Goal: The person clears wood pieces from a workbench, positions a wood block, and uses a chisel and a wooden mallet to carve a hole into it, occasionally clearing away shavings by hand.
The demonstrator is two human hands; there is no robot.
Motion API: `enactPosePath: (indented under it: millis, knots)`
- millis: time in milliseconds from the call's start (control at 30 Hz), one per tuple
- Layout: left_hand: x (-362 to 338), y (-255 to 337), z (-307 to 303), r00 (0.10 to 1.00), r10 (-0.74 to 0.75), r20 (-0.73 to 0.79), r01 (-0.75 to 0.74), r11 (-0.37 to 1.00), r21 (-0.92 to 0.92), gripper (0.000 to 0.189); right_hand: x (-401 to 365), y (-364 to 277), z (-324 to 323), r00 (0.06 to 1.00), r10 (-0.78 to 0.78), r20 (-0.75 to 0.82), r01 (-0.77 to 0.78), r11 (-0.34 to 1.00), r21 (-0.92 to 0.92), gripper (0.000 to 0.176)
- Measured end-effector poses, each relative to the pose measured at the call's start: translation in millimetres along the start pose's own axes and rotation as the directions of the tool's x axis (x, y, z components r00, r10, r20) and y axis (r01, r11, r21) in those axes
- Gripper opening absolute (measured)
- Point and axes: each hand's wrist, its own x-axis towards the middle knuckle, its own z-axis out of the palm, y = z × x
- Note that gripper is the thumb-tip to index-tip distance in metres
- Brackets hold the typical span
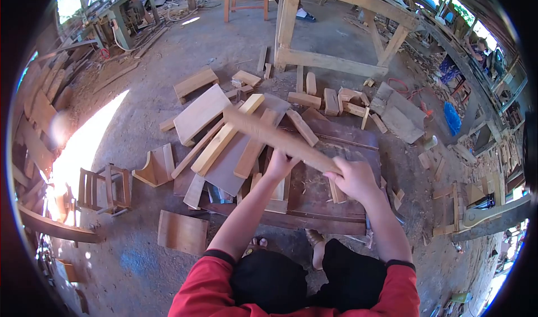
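My right hand (pixel 354 179) is closed around the near right end of a long wooden board (pixel 280 140), which slants up to the left and is slightly blurred. Against the board's lower edge, near its middle, my left hand (pixel 281 164) appears to grip it, with the fingers partly hidden behind the wood. Below and beyond lies a pile of loose wood: a pale beam (pixel 227 135), a wide light block (pixel 202 113) and a brown plank (pixel 256 143). These rest on a dark brown panel (pixel 330 219) on the floor in front of my feet.
Several short wood blocks (pixel 305 99) lie past the panel, near a wooden workbench (pixel 342 65). A small wooden frame (pixel 105 188) and a curved wood piece (pixel 155 165) stand at left. A flat board (pixel 182 232) lies by my left foot. Scrap wood lines both sides.
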Motion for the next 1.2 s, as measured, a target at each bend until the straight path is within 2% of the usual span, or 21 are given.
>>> enactPosePath:
  millis: [33, 67, 167, 200, 300, 333, 433, 500, 533, 600, 633, 733, 800, 867, 900, 933, 1000, 1033, 1067, 1133, 1200]
  knots:
    - [1, -3, 6, 0.975, -0.223, 0.018, 0.221, 0.945, -0.24, 0.028, -1, -10, -8, 0.983, 0.003, -0.183, 0.011, 0.997, 0.075, 0.034]
    - [-2, -6, 6, 0.973, -0.229, 0.017, 0.227, 0.944, -0.24, 0.028, 0, -13, -15, 0.984, 0.003, -0.176, 0.011, 0.997, 0.077, 0.034]
    - [9, 31, -4, 0.964, -0.265, 0.017, 0.266, 0.964, -0.026, 0.024, 5, -16, -30, 0.899, 0.225, -0.375, -0.048, 0.903, 0.428, 0.032]
    - [9, 30, -4, 0.964, -0.264, 0.02, 0.265, 0.964, -0.026, 0.024, 5, -14, -28, 0.898, 0.227, -0.377, -0.049, 0.902, 0.428, 0.032]
    - [6, 24, -2, 0.966, -0.256, 0.028, 0.257, 0.966, -0.03, 0.024, 2, -7, -3, 0.927, 0.078, -0.368, -0.047, 0.995, 0.092, 0.034]
    - [4, 21, -2, 0.976, -0.218, 0.007, 0.218, 0.974, -0.061, 0.026, -1, 1, 9, 0.986, 0.108, -0.124, -0.111, 0.994, -0.017, 0.033]
    - [6, 17, -1, 0.977, -0.211, -0.017, 0.209, 0.974, -0.093, 0.026, 2, 8, 3, 0.984, 0.073, -0.164, -0.085, 0.994, -0.064, 0.031]
    - [3, 21, -2, 0.962, -0.272, -0.004, 0.27, 0.958, -0.096, 0.025, 0, 2, -12, 0.916, 0.108, -0.387, -0.101, 0.994, 0.038, 0.03]
    - [4, 27, -2, 0.96, -0.28, 0.015, 0.28, 0.958, -0.066, 0.026, 0, -4, -13, 0.918, 0.113, -0.38, -0.105, 0.994, 0.041, 0.03]
    - [8, 31, -1, 0.96, -0.279, 0.032, 0.28, 0.959, -0.036, 0.026, 4, -15, -14, 0.859, 0.309, -0.408, 0.007, 0.791, 0.612, 0.031]
    - [7, 30, 0, 0.964, -0.263, 0.028, 0.264, 0.964, -0.026, 0.026, 3, -3, -2, 0.87, 0.21, -0.446, -0.028, 0.924, 0.382, 0.03]
    - [4, 24, 2, 0.972, -0.234, 0.012, 0.234, 0.972, -0.03, 0.027, 1, -2, 18, 0.994, 0.101, -0.042, -0.103, 0.994, -0.04, 0.03]
    - [4, 22, 1, 0.976, -0.22, -0.003, 0.219, 0.975, -0.042, 0.027, 1, 0, 11, 0.984, 0.122, -0.132, -0.135, 0.987, -0.091, 0.032]
    - [4, 26, -1, 0.971, -0.237, -0.008, 0.237, 0.971, -0.003, 0.026, 1, -7, -13, 0.905, 0.102, -0.412, -0.113, 0.994, -0.001, 0.034]
    - [3, 29, -1, 0.969, -0.246, -0.004, 0.246, 0.969, -0.006, 0.026, 0, -9, -14, 0.861, 0.186, -0.473, -0.124, 0.979, 0.16, 0.035]
    - [3, 32, -2, 0.968, -0.249, 0.011, 0.249, 0.969, -0.002, 0.026, -1, -15, -14, 0.864, 0.192, -0.466, -0.131, 0.978, 0.161, 0.035]
    - [8, 34, -2, 0.971, -0.237, 0.026, 0.237, 0.971, 0.003, 0.026, 2, -28, -17, 0.832, 0.334, -0.444, 0.014, 0.786, 0.618, 0.034]
    - [7, 33, -2, 0.973, -0.229, 0.021, 0.229, 0.973, 0.004, 0.026, 1, -18, -7, 0.875, 0.219, -0.431, -0.095, 0.952, 0.291, 0.031]
    - [6, 33, -2, 0.975, -0.222, 0.016, 0.222, 0.975, 0.006, 0.027, -2, -23, -6, 0.92, 0.097, -0.381, -0.104, 0.995, 0.001, 0.031]
    - [4, 25, -1, 0.973, -0.229, 0.006, 0.229, 0.973, -0.012, 0.027, 0, -19, 12, 0.985, 0.154, -0.082, -0.165, 0.975, -0.146, 0.033]
    - [5, 21, -1, 0.972, -0.233, 0.005, 0.234, 0.972, -0.027, 0.028, -4, -17, 0, 0.969, 0.166, -0.182, -0.189, 0.975, -0.116, 0.034]
